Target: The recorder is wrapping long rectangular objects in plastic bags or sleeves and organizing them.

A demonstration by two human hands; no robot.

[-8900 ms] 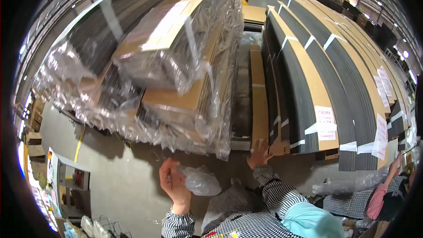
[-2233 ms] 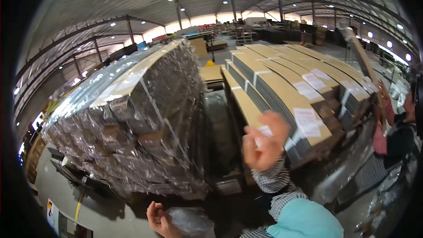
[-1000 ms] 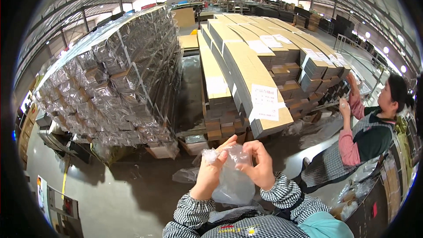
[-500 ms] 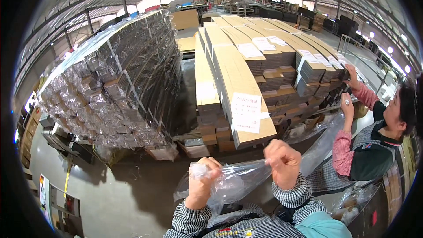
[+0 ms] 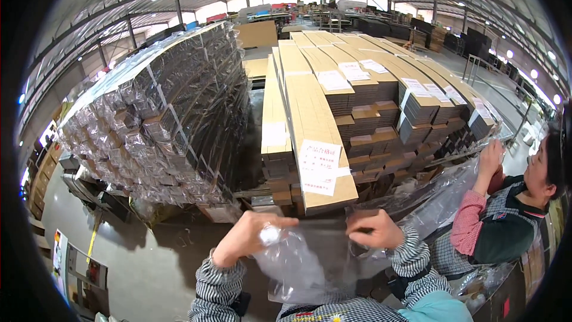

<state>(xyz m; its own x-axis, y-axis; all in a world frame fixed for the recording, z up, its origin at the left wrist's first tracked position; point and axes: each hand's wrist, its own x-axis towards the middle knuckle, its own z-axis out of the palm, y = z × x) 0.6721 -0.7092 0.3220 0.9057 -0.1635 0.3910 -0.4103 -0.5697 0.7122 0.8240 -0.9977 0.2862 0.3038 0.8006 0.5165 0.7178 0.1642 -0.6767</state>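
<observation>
Clear plastic film (image 5: 304, 265) hangs in front of my body, below the end of the cardboard stack. My left hand (image 5: 250, 235) grips its left part, a bunched, shiny bit showing at the fingers while the index finger points right. At the film's right side, my right hand (image 5: 376, 228) has curled fingers closed on its edge. Just beyond my hands juts the end of a long cardboard bundle (image 5: 316, 125), with a white printed label (image 5: 320, 167) on top. Neither hand touches that bundle.
A co-worker (image 5: 506, 214) at the right holds another long sheet of clear film (image 5: 444, 200) with both hands raised. Tall film-wrapped bundles (image 5: 173, 125) stand at the left. Strapped, labelled flat packs (image 5: 381, 77) are piled ahead. A machine-like fixture (image 5: 83, 268) is at lower left.
My hands have moved farther apart, the left going leftward and the right dropping lower. The film between them now hangs down. The co-worker's hands have come together, away from the pile.
</observation>
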